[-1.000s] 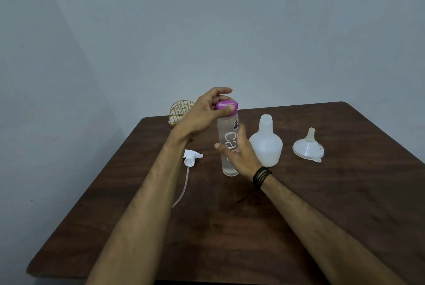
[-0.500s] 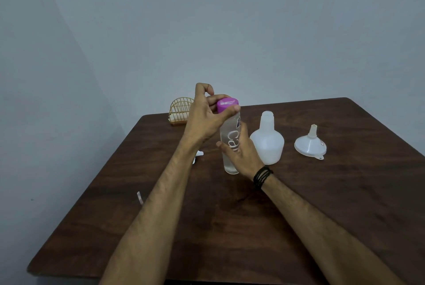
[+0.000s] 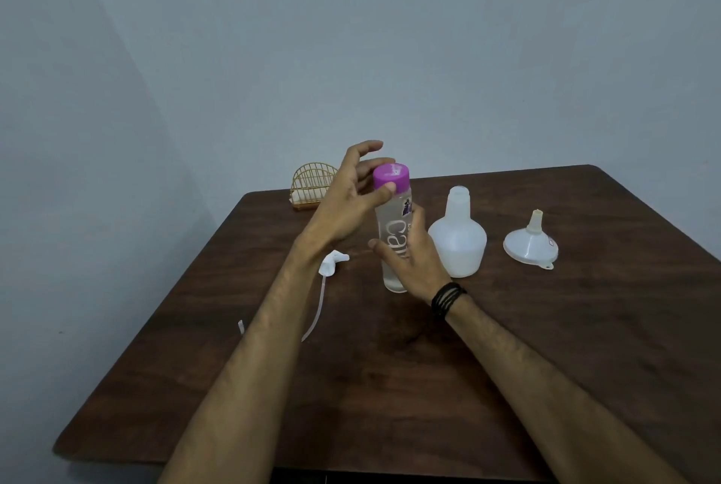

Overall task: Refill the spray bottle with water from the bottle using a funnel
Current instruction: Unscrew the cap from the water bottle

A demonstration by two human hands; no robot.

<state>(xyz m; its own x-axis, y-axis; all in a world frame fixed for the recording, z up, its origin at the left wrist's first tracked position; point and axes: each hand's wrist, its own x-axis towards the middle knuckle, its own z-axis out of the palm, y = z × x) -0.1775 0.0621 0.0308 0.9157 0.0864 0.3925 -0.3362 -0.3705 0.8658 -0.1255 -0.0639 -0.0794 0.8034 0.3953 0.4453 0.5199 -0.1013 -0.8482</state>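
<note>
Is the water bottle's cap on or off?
On. The purple cap sits atop the upright water bottle; the left hand pinches it.

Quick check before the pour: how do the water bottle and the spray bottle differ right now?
The water bottle is tall, slim and clear, with white lettering; the spray bottle is squat, wide-bellied and cloudy white. The water bottle carries its purple cap; the spray bottle's neck is open, and its spray head lies on the table. The right hand grips the water bottle and the left hand pinches its cap; nothing touches the spray bottle. Both stand upright.
</note>
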